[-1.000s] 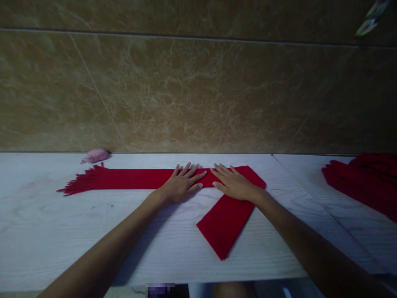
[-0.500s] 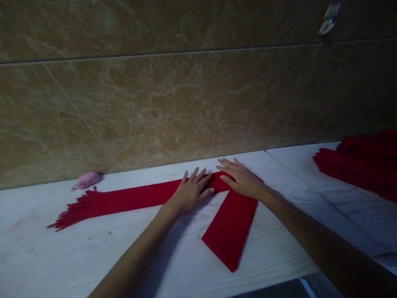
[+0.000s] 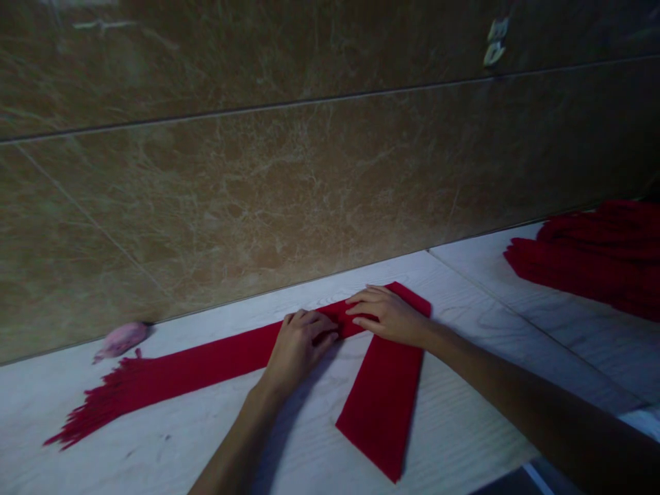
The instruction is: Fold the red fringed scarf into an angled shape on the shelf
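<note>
A red scarf (image 3: 206, 368) lies on the pale wood-grain surface, its fringed end at the left. At its right it is folded over at an angle, and a flat section slants down toward me. My left hand (image 3: 300, 344) rests on the long strip with its fingers curled into the cloth, the fingertips partly hidden. Just left of the fold, my right hand (image 3: 389, 317) lies over the scarf with its fingers stretched out and the thumb apart. A small gap separates the two hands.
A pink pig-shaped object (image 3: 122, 339) sits against the brown marble-tiled wall (image 3: 268, 185) at the left. More red fabric (image 3: 592, 265) lies heaped at the right, beyond a seam in the surface. A small pale fixture (image 3: 496, 42) is on the wall.
My left hand's fingers, spread flat before, are now curled on the scarf. My right hand has shifted slightly left of the fold, uncovering its corner. The view has tilted and shifted.
</note>
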A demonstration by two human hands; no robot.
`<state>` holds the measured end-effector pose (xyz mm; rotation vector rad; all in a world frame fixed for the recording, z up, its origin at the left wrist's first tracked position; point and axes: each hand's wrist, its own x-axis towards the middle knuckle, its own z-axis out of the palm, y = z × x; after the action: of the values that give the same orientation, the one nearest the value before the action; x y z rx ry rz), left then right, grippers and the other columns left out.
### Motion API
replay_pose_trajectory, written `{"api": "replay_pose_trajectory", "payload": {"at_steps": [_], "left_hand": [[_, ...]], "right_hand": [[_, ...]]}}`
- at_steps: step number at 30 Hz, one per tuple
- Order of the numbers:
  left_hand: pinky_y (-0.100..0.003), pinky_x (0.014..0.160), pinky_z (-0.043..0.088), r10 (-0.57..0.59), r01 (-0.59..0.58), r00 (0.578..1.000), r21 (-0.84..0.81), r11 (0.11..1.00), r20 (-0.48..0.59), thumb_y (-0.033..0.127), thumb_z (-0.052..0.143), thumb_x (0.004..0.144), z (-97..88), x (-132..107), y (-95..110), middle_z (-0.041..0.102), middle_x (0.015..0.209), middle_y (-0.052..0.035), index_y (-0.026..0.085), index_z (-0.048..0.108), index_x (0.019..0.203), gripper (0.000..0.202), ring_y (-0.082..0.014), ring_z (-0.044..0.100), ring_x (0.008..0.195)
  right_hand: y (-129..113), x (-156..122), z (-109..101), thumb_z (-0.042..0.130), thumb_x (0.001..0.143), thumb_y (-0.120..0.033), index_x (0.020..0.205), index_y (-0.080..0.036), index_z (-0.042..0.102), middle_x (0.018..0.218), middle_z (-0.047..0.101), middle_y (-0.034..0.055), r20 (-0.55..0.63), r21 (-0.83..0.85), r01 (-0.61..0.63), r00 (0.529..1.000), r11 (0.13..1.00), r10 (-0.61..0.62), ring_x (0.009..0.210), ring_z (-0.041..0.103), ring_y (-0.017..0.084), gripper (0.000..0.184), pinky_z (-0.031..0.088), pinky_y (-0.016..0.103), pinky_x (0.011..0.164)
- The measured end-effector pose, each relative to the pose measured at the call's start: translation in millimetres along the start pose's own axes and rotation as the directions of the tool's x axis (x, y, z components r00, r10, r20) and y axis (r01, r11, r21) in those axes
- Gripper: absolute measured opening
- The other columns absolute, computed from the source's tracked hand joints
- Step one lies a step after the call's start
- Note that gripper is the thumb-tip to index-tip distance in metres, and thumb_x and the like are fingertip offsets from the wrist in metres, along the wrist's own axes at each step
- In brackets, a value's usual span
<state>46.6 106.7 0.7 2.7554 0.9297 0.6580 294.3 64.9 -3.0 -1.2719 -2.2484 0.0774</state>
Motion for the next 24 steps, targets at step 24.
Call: {"api": "replay_pose_trajectory", "payload": {"at_steps": [24], "left_hand": [[-0.031,0.085,0.054,0.004,-0.004,1.0,-0.039,0.999,0.003,0.023,0.071,0.093,7.8,5,14,0.075,0.105,-0.0049,0.024,0.078,0.102,0.012,-0.0213,0.07,0.095]], "right_hand": [[0,-5,3,0.068,0.092,-0.016,0.092,-0.02,0.076,0.101,0.076,0.0037,0.046,0.011,-0.012,0.999,1.0,0.011,0.095,0.068,0.021,0.009,0.044,0.035,0.086]]}}
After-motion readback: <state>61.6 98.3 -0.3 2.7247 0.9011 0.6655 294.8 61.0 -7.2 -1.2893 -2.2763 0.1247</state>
